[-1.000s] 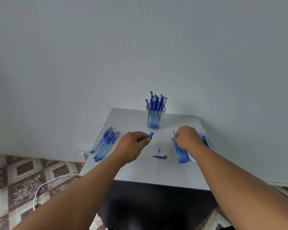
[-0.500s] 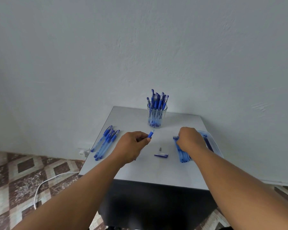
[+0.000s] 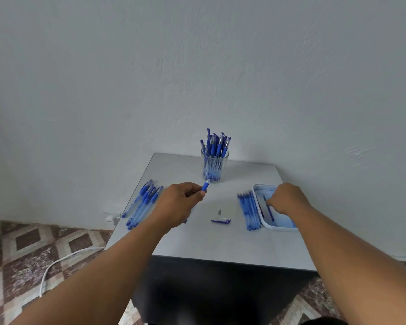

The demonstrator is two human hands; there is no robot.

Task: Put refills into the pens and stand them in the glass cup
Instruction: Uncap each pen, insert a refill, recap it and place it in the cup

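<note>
L hand (image 3: 177, 204) grips pen (image 3: 205, 186); no print legible.

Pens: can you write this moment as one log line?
left hand: grips pen barrel | right hand: reaching in tray | glass cup: holds pens

Two bare forearms come in from the near edge, one on the left and one on the right, with no sleeves over them as far as they show. The left hand (image 3: 178, 202) and the right hand (image 3: 285, 199) are bare too: no gloves, rings, watch or wristbands visible.
</note>
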